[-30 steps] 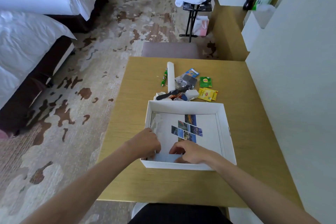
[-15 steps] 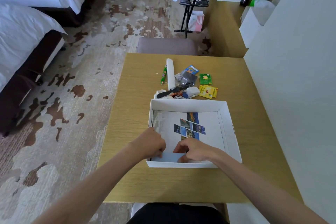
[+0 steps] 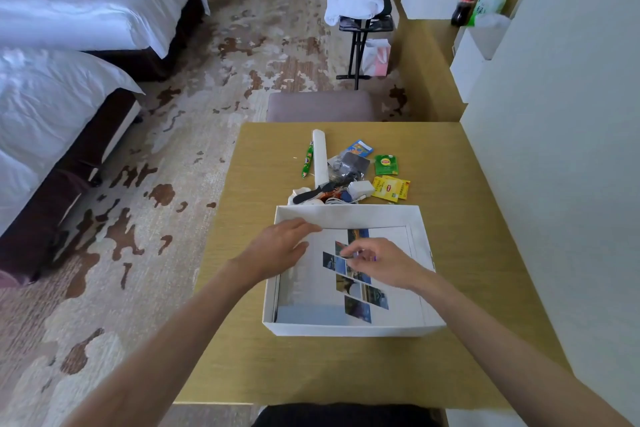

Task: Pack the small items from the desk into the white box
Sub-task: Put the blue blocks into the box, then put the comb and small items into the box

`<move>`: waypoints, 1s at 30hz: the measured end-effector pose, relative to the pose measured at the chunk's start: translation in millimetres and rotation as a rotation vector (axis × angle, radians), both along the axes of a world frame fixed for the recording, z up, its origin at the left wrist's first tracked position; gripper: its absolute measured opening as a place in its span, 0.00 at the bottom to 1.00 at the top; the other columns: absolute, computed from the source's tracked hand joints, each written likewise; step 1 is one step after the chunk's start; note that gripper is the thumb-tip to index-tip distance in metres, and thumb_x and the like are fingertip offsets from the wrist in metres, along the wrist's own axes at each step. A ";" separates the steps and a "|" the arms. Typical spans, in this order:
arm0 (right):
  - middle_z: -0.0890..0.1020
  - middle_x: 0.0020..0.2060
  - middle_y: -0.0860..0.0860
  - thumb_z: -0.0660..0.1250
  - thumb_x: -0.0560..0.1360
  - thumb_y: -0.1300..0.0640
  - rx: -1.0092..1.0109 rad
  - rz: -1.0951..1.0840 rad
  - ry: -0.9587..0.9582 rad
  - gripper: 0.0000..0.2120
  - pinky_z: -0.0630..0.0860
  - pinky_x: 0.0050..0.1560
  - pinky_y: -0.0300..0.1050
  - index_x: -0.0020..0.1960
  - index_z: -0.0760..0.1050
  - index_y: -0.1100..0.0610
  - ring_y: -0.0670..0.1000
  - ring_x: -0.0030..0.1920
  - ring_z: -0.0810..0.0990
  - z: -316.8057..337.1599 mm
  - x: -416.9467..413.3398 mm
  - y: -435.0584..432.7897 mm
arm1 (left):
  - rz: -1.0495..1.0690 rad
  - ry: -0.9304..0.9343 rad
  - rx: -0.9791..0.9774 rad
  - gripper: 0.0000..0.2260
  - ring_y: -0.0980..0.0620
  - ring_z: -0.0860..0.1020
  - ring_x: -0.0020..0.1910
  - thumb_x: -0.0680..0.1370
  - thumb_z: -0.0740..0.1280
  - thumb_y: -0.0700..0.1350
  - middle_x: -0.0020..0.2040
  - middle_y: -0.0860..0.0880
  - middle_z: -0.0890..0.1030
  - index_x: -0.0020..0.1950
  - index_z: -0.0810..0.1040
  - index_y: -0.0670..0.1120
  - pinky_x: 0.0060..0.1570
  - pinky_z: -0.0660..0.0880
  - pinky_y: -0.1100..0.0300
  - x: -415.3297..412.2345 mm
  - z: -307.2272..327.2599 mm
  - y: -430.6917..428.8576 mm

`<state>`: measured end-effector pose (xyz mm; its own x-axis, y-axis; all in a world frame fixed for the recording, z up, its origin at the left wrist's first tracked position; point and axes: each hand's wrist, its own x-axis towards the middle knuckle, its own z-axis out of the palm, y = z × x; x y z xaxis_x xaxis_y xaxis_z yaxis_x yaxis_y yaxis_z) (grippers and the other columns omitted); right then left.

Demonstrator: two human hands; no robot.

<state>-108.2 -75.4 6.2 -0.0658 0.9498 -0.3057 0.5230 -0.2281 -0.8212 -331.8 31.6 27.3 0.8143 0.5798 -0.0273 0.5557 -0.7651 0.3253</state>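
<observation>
— Hands first: what are they doing?
— Over the box, both of them. The left hand [image 3: 277,250] is flat, fingers straight, spread across the far left corner with its fingertips at the inside of the far wall. It grips nothing. The right hand [image 3: 377,263] hangs over the middle with curled fingers, thumb and forefinger close together. Whether they pinch anything, I cannot tell.
— And underneath?
— The desk [image 3: 277,374]: square, matte, yellowish wood grain.
— The box?
— The box [image 3: 346,329] sits on the near middle of the desk, its edges about in line with the desk's. It is white card, open-topped, shallow and roughly square, with thin upright walls. A white sheet [image 3: 322,291] covers the floor, with a slanting band of small photo tiles running from far to near right.
— The small items?
— Heaped on the desk just beyond the far wall.
— Which way do they lie?
— A white tube [image 3: 320,156] lies lengthwise, near to far. A black comb [image 3: 322,191] slants across its near end. A green pen [image 3: 307,159] lies just left of the tube, parallel to it.
— And to the right?
— A crinkled clear bag [image 3: 346,163] with something dark inside, a rounded white charger [image 3: 360,189], flat yellow sachets [image 3: 391,188], a green sachet [image 3: 385,165] and, farthest, a blue packet [image 3: 360,148].
</observation>
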 end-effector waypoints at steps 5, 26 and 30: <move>0.81 0.53 0.43 0.65 0.79 0.58 0.185 -0.146 0.008 0.08 0.72 0.47 0.30 0.54 0.79 0.49 0.43 0.50 0.78 22.0 36.5 20.0 | 0.164 -0.242 0.079 0.12 0.46 0.78 0.54 0.76 0.65 0.36 0.55 0.45 0.82 0.59 0.79 0.43 0.53 0.77 0.47 21.0 4.5 11.6; 0.81 0.53 0.52 0.65 0.77 0.60 -0.008 -0.105 -0.407 0.09 0.75 0.44 0.45 0.55 0.79 0.53 0.50 0.47 0.78 -53.6 59.1 186.9 | 0.291 0.279 -0.374 0.13 0.42 0.75 0.59 0.77 0.65 0.47 0.60 0.42 0.77 0.61 0.74 0.46 0.55 0.74 0.48 113.3 -85.6 185.0; 0.80 0.50 0.49 0.70 0.74 0.58 0.062 0.030 -0.403 0.12 0.70 0.42 0.42 0.57 0.79 0.52 0.46 0.42 0.75 -58.2 53.3 196.4 | 0.225 0.279 -0.373 0.12 0.43 0.76 0.57 0.76 0.67 0.47 0.57 0.43 0.79 0.58 0.76 0.46 0.52 0.75 0.49 113.2 -102.1 196.6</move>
